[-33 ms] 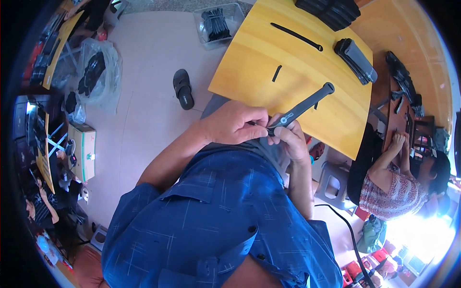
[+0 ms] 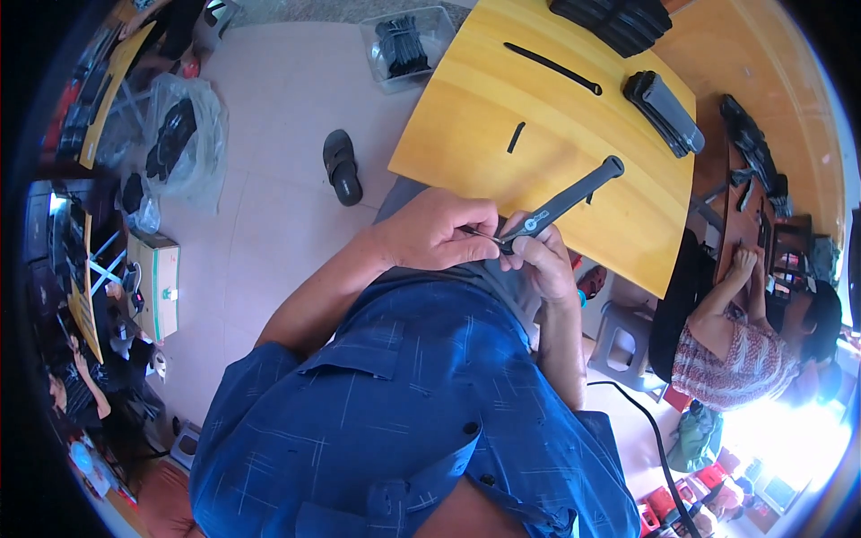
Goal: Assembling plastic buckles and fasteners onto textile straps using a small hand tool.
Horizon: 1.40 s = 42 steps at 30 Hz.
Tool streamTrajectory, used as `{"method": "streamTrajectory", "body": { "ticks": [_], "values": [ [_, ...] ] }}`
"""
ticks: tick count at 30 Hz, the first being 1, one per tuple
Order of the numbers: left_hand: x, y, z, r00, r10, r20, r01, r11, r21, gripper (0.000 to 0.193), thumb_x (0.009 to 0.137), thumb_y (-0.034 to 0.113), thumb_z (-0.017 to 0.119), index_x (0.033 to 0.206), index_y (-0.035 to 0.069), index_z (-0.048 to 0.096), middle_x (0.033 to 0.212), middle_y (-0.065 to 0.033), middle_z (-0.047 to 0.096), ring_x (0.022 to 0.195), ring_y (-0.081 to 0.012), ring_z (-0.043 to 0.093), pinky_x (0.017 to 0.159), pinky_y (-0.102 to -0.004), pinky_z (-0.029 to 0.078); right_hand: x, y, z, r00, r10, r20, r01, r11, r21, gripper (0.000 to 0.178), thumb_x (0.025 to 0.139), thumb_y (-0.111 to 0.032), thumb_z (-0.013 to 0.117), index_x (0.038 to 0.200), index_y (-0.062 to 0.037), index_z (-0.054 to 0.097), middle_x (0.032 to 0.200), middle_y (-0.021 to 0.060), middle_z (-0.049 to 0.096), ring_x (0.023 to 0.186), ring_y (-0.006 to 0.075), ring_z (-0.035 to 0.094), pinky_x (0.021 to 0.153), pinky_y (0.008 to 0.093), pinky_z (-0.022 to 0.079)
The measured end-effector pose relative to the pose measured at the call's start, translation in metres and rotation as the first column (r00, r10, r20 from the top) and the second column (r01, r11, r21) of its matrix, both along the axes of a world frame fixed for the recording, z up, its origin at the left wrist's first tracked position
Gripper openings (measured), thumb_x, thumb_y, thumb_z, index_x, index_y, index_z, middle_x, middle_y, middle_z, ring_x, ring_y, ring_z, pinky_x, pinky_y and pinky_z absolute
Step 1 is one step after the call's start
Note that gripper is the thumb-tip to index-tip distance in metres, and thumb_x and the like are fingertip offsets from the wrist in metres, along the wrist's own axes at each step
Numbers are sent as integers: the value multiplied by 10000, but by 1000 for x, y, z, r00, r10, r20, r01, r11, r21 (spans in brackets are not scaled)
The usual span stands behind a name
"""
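Observation:
A dark grey strap (image 2: 567,199) with a slotted rounded end and a pale printed mark slants up from my fingers, its far end over the yellow table. My right hand (image 2: 547,264) is closed on its lower end, thumb on top. My left hand (image 2: 439,229) is closed in a pinch around a thin, shiny, pointed piece (image 2: 486,235) that reaches the strap's lower end. Most of that piece is hidden by my fingers, so its kind cannot be told. Both hands meet over my lap at the table's near edge.
On the yellow table (image 2: 466,117) lie a long black strap (image 2: 552,68), a short black strip (image 2: 516,137), a folded grey strap bundle (image 2: 664,114) and a black stack (image 2: 614,22). A clear bin (image 2: 368,45) and a slipper (image 2: 342,168) are on the floor. Another person (image 2: 735,354) sits at right.
My left fingers have shifted very slightly, and more of the thin shiny piece shows between them and the strap. The strap and my right hand stay almost still.

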State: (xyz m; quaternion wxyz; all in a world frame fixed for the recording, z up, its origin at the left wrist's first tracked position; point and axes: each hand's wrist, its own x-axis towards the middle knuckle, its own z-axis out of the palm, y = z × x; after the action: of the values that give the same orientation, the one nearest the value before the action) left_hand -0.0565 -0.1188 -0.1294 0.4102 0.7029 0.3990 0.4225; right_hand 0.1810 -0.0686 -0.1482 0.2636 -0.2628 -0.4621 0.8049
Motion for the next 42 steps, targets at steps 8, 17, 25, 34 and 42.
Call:
{"method": "streamTrajectory", "body": {
  "ticks": [8,17,25,34,42],
  "values": [
    [8,5,13,991,-97,-92,110,982,154,411,873,432,847,822,113,592,670,-55,589,596,-279,613,534,-375,442,0,-10,16,994,65,83,-65,998,-4,173,887,-122,687,984,20,681,826,34,629,729,127,596,661,279,463],
    [12,-2,24,946,-183,-266,247,941,231,259,951,294,756,843,114,605,704,-74,631,637,-312,662,543,-403,485,13,-1,13,925,379,-19,-380,925,-19,348,917,-255,729,1120,26,696,904,41,633,777,130,612,679,264,477],
    [4,1,26,973,-165,-161,195,961,194,240,917,199,753,809,110,559,680,-94,639,639,-329,666,563,-411,491,-4,-13,14,954,277,-117,-281,959,-27,631,945,-530,755,1226,32,692,912,16,625,754,114,558,670,258,471],
    [-31,23,55,873,-128,-470,278,923,266,219,922,201,729,802,115,568,727,-71,651,686,-312,675,574,-434,488,-5,-15,11,947,286,-146,-301,948,-99,353,959,-357,736,908,-14,670,710,6,590,635,99,550,589,244,417],
    [-121,45,79,677,258,-689,52,917,396,184,955,219,693,850,95,606,746,-108,614,714,-329,662,614,-455,511,36,-1,4,704,708,-57,-709,705,-12,487,907,-475,749,778,-14,659,635,33,607,590,152,579,549,324,383]
  ]
}}
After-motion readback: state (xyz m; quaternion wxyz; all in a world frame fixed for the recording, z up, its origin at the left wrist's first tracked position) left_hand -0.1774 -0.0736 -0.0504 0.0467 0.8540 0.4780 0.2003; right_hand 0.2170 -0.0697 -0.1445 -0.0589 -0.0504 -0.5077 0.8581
